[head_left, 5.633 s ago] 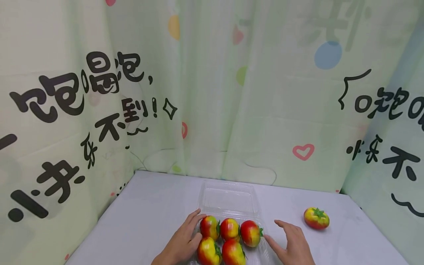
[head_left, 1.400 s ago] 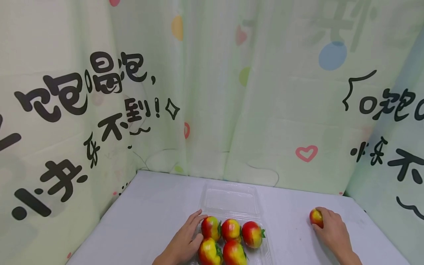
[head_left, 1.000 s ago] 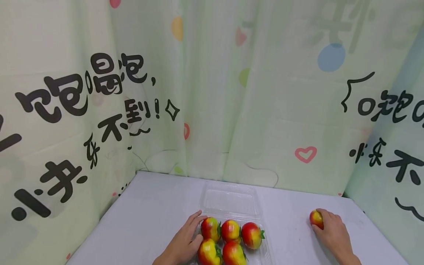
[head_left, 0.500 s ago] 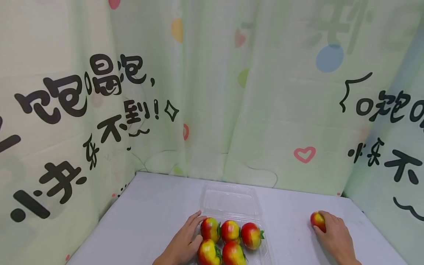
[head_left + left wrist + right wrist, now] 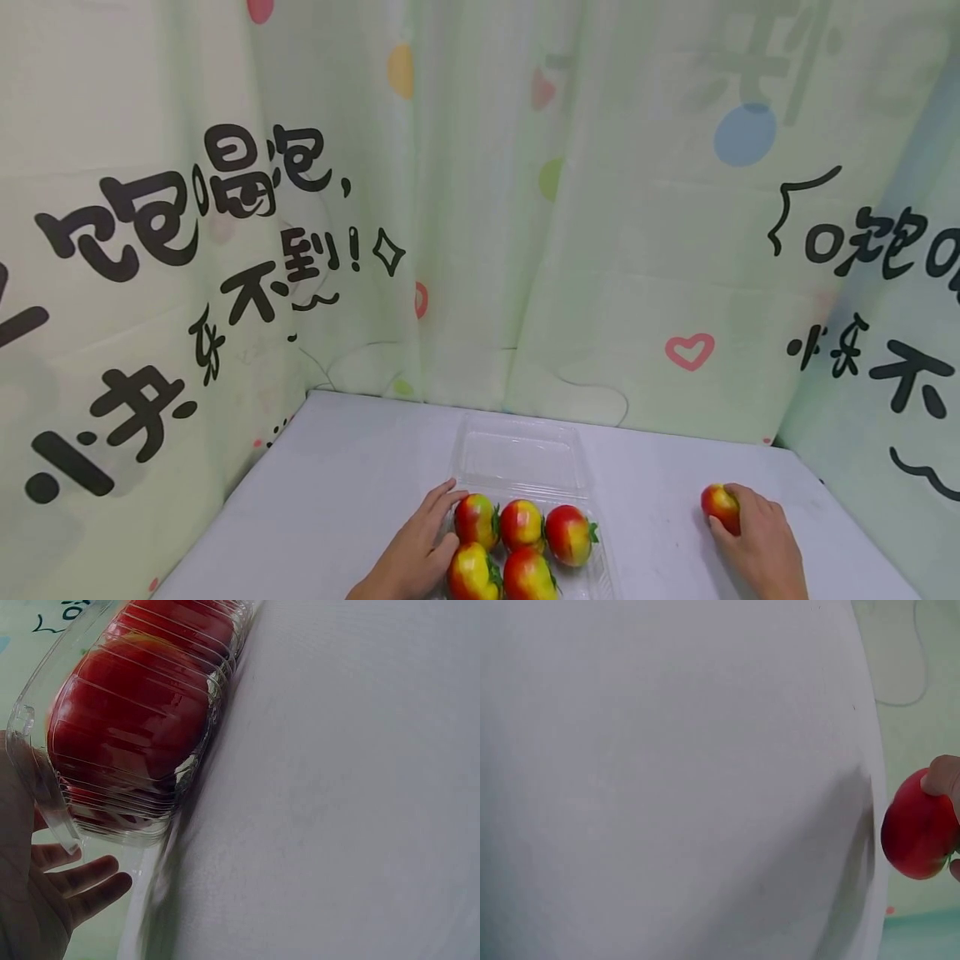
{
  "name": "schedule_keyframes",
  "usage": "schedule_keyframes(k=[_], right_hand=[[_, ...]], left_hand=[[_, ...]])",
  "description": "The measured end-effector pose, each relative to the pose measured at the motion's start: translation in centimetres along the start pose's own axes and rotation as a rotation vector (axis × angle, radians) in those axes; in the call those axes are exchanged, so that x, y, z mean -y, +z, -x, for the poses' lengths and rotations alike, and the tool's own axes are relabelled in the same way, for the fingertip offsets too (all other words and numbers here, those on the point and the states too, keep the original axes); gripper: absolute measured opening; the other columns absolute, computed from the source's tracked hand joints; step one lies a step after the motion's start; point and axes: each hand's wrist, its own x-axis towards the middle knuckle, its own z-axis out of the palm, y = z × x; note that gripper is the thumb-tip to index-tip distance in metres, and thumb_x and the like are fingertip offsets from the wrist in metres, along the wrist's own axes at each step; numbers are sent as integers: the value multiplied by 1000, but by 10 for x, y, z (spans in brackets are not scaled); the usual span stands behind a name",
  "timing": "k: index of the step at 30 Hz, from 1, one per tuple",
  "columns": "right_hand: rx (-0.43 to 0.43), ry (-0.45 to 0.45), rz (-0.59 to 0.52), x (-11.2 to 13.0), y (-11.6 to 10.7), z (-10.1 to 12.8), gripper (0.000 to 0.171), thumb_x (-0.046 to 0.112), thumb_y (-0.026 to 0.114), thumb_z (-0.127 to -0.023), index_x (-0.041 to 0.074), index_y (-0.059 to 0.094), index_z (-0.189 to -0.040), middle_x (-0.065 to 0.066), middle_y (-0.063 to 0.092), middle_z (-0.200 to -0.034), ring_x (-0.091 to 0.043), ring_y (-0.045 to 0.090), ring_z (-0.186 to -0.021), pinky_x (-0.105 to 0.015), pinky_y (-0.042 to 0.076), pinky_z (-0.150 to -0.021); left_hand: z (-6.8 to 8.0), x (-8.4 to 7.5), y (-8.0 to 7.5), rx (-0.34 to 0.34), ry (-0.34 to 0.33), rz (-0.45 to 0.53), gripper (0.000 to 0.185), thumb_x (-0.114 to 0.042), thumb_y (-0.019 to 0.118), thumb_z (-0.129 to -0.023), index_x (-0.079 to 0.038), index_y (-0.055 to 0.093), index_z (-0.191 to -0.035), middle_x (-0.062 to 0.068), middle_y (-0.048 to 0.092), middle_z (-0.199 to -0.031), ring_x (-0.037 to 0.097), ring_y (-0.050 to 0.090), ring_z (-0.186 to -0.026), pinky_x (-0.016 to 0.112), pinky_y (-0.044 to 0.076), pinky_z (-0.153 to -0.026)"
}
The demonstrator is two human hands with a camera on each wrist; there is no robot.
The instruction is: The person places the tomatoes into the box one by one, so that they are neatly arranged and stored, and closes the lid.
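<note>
A clear plastic clamshell box [image 5: 600, 572] lies open near the front of the white table, its lid [image 5: 521, 454] flat behind it. Several red-and-yellow tomatoes [image 5: 522, 525] fill the box and show red through its ribbed wall [image 5: 142, 727]. My left hand [image 5: 420, 542] rests with straight fingers against the box's left side. My right hand [image 5: 753, 537] grips a lone tomato [image 5: 718, 503] on the table at the right, fingers curled over it. In the right wrist view that tomato [image 5: 919, 829] shows with a fingertip [image 5: 941, 776] on top.
The white table [image 5: 337, 483] is walled on three sides by a pale green curtain [image 5: 480, 208] printed with black characters, hearts and dots. The table's right edge lies close beyond the lone tomato.
Over the earlier frames my right hand moved from beside the box out to the lone tomato and closed over it. Since half a second ago nothing has visibly moved. The left hand has stayed.
</note>
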Motion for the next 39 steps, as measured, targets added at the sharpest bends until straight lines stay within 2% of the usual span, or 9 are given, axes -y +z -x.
schedule_keyframes(k=[6, 12, 17, 26, 32, 39], right_hand=[[5, -6, -23, 5, -7, 6, 64, 17, 78, -75, -12, 45, -122, -34, 52, -116, -46, 44, -98, -63, 45, -89], [-35, -42, -23, 12, -11, 14, 62, 17, 79, -74, -11, 47, -120, -33, 54, -113, -44, 46, -95, -62, 48, -85], [-44, -17, -36, 21, -15, 21, 63, 19, 80, -73, -9, 49, -120, -32, 55, -114, -43, 47, -95, -61, 49, -84], [-127, -38, -61, 38, -16, 37, 62, 17, 83, -69, -7, 53, -118, -27, 58, -108, -37, 49, -91, -57, 53, -79], [-192, -78, -57, 49, -16, 44, 56, 16, 81, -70, -6, 55, -115, -23, 61, -101, -30, 48, -84, -52, 55, -73], [-185, -66, -70, 58, -19, 49, 56, 17, 81, -71, -6, 55, -115, -23, 62, -102, -30, 49, -85, -55, 54, -76]], left_hand=[[0, -1, 0, 5, -10, 1, 44, -18, 44, -92, -22, 47, -136, 6, 34, -150, 31, 44, -129, 61, 38, -100], [1, -2, 0, 0, -8, 4, 45, -17, 44, -92, -23, 47, -136, 7, 34, -151, 31, 44, -129, 61, 38, -101], [1, -1, 1, -6, 12, 6, 45, -16, 43, -92, -23, 47, -136, 8, 34, -150, 30, 45, -129, 60, 38, -101], [1, 0, 0, -13, 28, -4, 45, -15, 43, -92, -20, 47, -136, 10, 35, -150, 30, 45, -129, 60, 38, -101], [0, 1, 0, -14, 28, -6, 45, -15, 43, -92, -19, 47, -136, 11, 35, -150, 30, 44, -130, 60, 37, -102], [0, 1, 0, -15, 27, -9, 45, -15, 43, -92, -20, 47, -137, 10, 35, -150, 30, 44, -129, 60, 38, -102]])
